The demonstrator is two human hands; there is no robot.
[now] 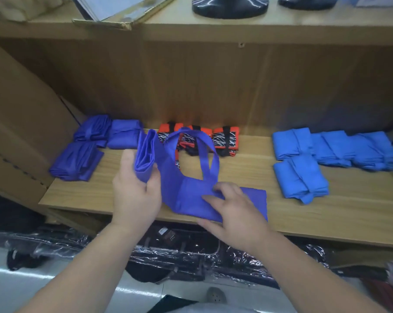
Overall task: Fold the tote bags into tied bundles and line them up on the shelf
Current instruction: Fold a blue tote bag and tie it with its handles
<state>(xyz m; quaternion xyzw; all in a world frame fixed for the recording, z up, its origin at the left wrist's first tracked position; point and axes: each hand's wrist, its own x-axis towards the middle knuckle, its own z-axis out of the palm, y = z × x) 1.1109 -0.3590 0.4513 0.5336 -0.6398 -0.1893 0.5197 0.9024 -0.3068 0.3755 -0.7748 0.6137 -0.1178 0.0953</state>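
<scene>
A purple-blue tote bag [191, 195] lies partly folded at the front of the wooden shelf [247, 163]. My left hand [133, 193] grips its folded left end, lifted upright. My right hand [234, 211] presses flat on the bag's right part near the shelf edge. The bag's handle loop [210, 154] arches up over the shelf. Three tied purple-blue bundles [89, 147] lie at the left. Orange and black patterned bundles [222, 138] sit at the back middle. Several light blue bundles [326, 154] lie at the right.
A cardboard box [21, 132] leans at the shelf's left. On the board above stand dark round bases [230, 6] and an open gold-edged box [123, 12]. Below the shelf lie dark goods in clear plastic wrap [179, 251].
</scene>
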